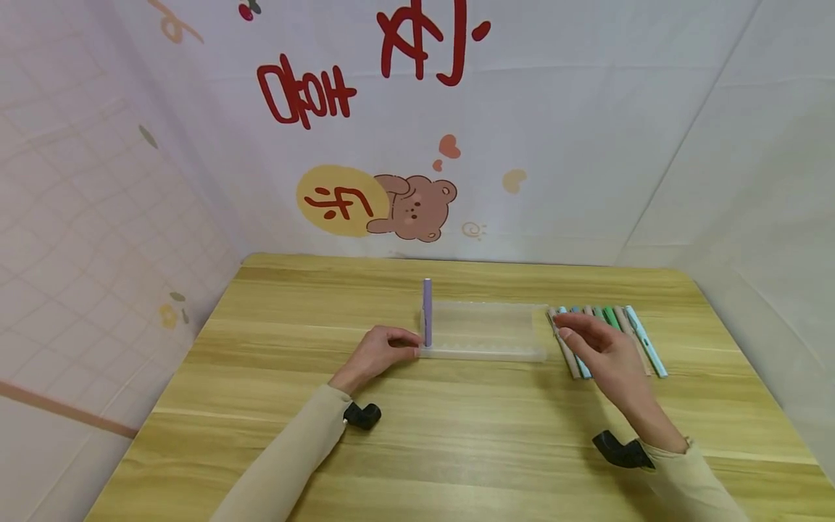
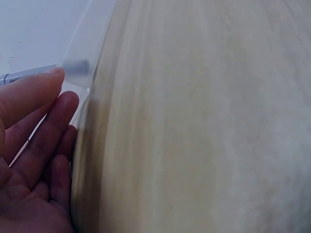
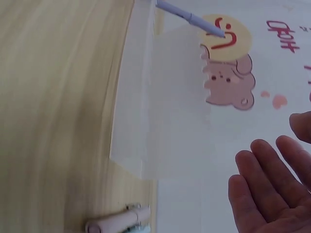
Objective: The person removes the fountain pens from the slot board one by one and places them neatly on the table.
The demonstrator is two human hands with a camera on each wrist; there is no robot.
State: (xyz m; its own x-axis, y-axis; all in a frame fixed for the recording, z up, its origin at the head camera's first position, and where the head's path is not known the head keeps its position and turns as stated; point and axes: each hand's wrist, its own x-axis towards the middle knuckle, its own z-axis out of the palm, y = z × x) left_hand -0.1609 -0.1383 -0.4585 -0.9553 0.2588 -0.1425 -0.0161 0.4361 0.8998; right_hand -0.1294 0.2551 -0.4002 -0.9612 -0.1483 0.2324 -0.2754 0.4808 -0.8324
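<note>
A clear plastic pen rack (image 1: 485,330) with a notched upper edge stands on the table. At its left end a purple pen (image 1: 428,313) is upright in it. My left hand (image 1: 381,354) grips the rack's lower left corner, thumb and fingertips close about the corner (image 2: 80,97). My right hand (image 1: 613,359) is raised over a row of pens on the table, holding nothing, fingers slightly bent and apart from the thumb. In the right wrist view its fingers (image 3: 265,187) lie loosely bent. Within the row are a light blue pen (image 1: 646,341) and a green pen (image 1: 611,317); the hand hides part of it.
The wooden table (image 1: 417,449) reaches back to a white cloth backdrop (image 1: 554,109) printed with a bear and red characters. Black wrist cameras (image 1: 362,416) sit on both sleeves. A beige pen (image 3: 119,219) lies just off the rack's right end.
</note>
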